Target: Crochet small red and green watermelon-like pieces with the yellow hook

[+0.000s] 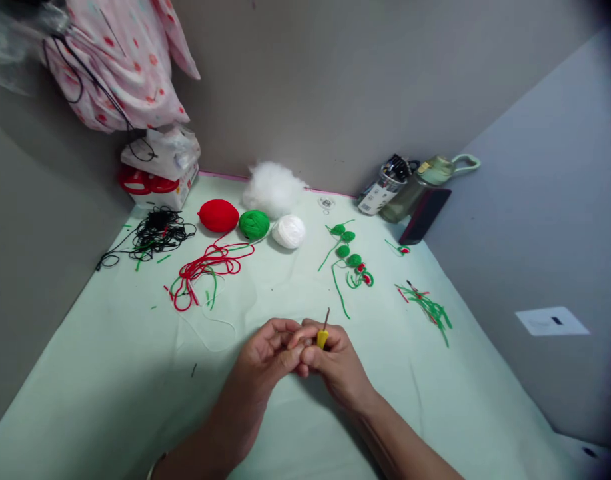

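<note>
My right hand [335, 363] is closed round a crochet hook [324, 333] with a yellow grip, its metal tip pointing up and away. My left hand [268, 357] meets it at the fingertips, fingers curled and pinched together; a thin white yarn strand [210, 330] runs from the hands off to the left across the pale green cloth [110, 373]. What the left fingers pinch is too small to make out. Beyond the hands lie a red yarn ball [218, 215], a green yarn ball [254, 224] and a white yarn ball [288, 231].
White stuffing [274, 189] sits at the back by the wall. Small green crocheted pieces [350, 257] and green yarn scraps [428, 308] lie to the right, loose red yarn [205, 270] and tangled black cord [155, 233] to the left. A tin, a bottle [425, 180] and a phone stand back right.
</note>
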Tool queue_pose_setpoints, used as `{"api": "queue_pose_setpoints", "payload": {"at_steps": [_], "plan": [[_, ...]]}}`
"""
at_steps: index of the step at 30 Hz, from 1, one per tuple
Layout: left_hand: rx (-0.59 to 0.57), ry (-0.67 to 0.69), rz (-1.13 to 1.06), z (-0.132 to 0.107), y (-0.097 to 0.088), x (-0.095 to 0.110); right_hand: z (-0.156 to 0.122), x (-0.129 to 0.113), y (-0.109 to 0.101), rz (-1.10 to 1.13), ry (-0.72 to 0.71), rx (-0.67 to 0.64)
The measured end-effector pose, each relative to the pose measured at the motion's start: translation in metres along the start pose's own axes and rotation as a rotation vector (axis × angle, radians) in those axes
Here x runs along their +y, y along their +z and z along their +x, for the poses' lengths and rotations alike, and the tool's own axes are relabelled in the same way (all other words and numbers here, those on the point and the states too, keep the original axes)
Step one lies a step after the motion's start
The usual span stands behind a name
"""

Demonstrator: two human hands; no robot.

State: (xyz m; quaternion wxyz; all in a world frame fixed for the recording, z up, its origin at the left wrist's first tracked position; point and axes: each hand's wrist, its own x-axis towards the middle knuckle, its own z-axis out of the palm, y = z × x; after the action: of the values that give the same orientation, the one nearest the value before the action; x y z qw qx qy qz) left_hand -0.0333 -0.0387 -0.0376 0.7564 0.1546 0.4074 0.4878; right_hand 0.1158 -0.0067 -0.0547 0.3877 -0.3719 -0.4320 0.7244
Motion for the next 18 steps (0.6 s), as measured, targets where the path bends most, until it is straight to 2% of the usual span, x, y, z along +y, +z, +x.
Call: {"api": "queue_pose_setpoints", "payload": {"at_steps": [4,8,10,18], "plan": [[0.044,0.024,-0.015,0.002,-0.001,0.006,-0.001,-0.003,0.002,0.012,0.044,0.027],[0.085,0.124,0.093,0.004,-0.003,0.005,-0.001,-0.007,0.001,-0.010,0.034,0.136],[0.096,0.151,0.129,0.005,-0.003,0.002,-0.001,-0.009,0.000,-0.027,0.069,0.151],[0.045,0.134,0.067,0.006,-0.002,0.004,-0.002,-0.017,-0.003,-0.014,0.149,0.147]]}}
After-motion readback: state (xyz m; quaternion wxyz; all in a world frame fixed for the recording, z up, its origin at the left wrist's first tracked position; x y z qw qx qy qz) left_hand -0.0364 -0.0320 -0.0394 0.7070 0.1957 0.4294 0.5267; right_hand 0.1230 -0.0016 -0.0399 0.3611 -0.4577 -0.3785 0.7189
